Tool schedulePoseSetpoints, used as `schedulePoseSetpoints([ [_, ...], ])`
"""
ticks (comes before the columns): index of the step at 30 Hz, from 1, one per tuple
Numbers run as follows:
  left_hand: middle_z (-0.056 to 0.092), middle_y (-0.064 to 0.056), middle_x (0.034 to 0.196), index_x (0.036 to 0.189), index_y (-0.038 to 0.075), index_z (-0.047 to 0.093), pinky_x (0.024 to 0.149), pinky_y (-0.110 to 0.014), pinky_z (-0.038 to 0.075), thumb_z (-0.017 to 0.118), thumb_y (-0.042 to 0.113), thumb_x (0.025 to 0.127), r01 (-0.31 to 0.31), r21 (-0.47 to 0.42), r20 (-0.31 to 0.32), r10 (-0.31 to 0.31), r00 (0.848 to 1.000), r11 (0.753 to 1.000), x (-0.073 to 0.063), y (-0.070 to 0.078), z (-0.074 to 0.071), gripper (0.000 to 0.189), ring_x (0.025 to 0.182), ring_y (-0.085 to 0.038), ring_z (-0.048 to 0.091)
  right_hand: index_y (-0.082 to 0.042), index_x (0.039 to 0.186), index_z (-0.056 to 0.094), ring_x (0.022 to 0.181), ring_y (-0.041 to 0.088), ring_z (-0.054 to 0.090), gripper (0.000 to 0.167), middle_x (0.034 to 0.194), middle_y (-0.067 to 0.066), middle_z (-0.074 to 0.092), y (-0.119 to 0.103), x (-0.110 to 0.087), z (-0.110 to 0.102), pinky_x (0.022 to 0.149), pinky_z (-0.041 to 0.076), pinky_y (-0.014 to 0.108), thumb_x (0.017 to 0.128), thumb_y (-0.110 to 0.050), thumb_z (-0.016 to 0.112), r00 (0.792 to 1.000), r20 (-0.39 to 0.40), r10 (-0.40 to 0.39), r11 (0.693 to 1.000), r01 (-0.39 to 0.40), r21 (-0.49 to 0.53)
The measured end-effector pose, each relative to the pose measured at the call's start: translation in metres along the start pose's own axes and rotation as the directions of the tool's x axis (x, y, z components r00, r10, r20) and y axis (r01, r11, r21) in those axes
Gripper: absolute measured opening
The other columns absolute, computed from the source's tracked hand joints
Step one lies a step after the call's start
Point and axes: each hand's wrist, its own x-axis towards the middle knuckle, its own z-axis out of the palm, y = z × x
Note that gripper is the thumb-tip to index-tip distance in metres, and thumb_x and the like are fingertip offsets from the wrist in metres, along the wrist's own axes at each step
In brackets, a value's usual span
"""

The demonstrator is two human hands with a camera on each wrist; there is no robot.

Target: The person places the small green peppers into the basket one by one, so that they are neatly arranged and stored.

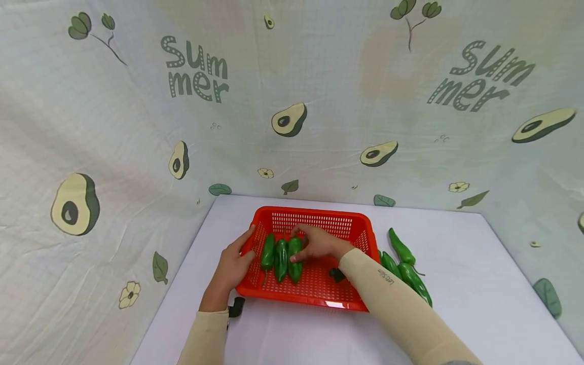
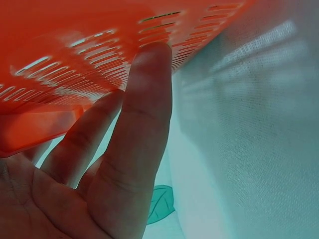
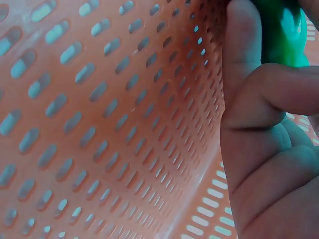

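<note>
A red plastic basket [image 1: 310, 299] with slotted walls stands on the white table. Three long green peppers lie side by side in its left half: a left pepper [image 1: 267, 252], a middle pepper [image 1: 281, 261] and a right pepper [image 1: 295, 271]. My right hand [image 1: 318, 242] reaches in over the basket's right side and grips the right pepper between thumb and fingers; the right wrist view shows its glossy green skin [image 3: 284, 30] against the fingers. My left hand [image 1: 234, 263] holds the basket's left side, thumb at the rim and fingers [image 2: 144, 124] against the slotted outer wall.
Several more green peppers [image 1: 412, 279] lie on the table [image 1: 461, 284] right of the basket, partly hidden by my right sleeve [image 1: 397, 299]. A printed cloth [image 1: 328, 121] with avocados and leaves hangs behind the table and along both sides.
</note>
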Motion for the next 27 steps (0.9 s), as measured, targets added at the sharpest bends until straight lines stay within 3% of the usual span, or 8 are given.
schedulePoseSetpoints([
  [9,0.049,-0.003,0.16,0.159,0.043,0.045,0.076,-0.037,0.06,0.056,0.018,0.1,-0.002,-0.016,0.003,0.002,1.0,1.0,-0.0014,-0.0011,-0.0005,0.066,0.122,-0.03,0.06,-0.02,0.126,0.062,0.089,0.018,0.067,0.062,0.103,0.003,0.07,0.0039,-0.0003,0.0016,0.08,0.057,0.037,0.076,-0.035,0.096,0.999,-0.033,0.008,0.997,-0.01,-0.076],
  [16,0.049,-0.003,0.159,0.159,0.045,0.045,0.071,-0.035,0.059,0.056,0.018,0.1,-0.002,-0.017,0.001,0.002,1.0,1.0,-0.0001,-0.0005,0.0003,0.066,0.114,-0.03,0.061,-0.023,0.126,0.066,0.09,0.019,0.063,0.061,0.101,0.001,0.068,0.0058,0.0017,0.0017,0.078,0.055,0.037,0.076,-0.044,0.095,0.998,-0.055,-0.007,0.985,-0.002,-0.172],
  [27,0.05,-0.003,0.159,0.159,0.046,0.044,0.071,-0.035,0.06,0.055,0.019,0.1,0.011,-0.007,-0.007,-0.011,1.0,1.0,-0.0018,0.0,0.0013,0.066,0.109,-0.03,0.062,-0.027,0.127,0.066,0.094,0.017,0.063,0.063,0.103,-0.003,0.069,0.0053,0.0006,0.0033,0.085,0.054,0.037,0.077,-0.054,0.091,0.998,-0.052,-0.032,0.963,0.017,-0.268],
])
